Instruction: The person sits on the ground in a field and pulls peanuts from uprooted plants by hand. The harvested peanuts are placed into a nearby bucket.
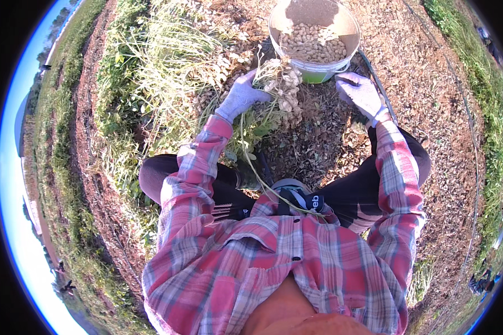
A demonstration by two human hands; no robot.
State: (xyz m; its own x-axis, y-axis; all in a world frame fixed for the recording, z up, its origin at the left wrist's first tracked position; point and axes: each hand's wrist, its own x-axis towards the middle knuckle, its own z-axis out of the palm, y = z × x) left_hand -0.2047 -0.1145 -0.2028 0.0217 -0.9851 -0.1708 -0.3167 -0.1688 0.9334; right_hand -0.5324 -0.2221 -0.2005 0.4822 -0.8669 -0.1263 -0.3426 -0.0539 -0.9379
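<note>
My left hand, in a pale knit glove, grips a bunch of uprooted peanut plants by the stems. Its cluster of peanut pods hangs to the right of the hand, and one long stem trails down to my lap. In a matching glove, my right hand is just below the right side of a whitish plastic bucket. The right fingers are curled, and whether they hold anything is hidden. Loose peanuts in their shells lie inside the bucket.
A large heap of pulled peanut plants lies to the left. Dry leaf litter covers the soil at right, crossed by a thin dark line. My bent legs flank the working spot. Other people are at the far right rim.
</note>
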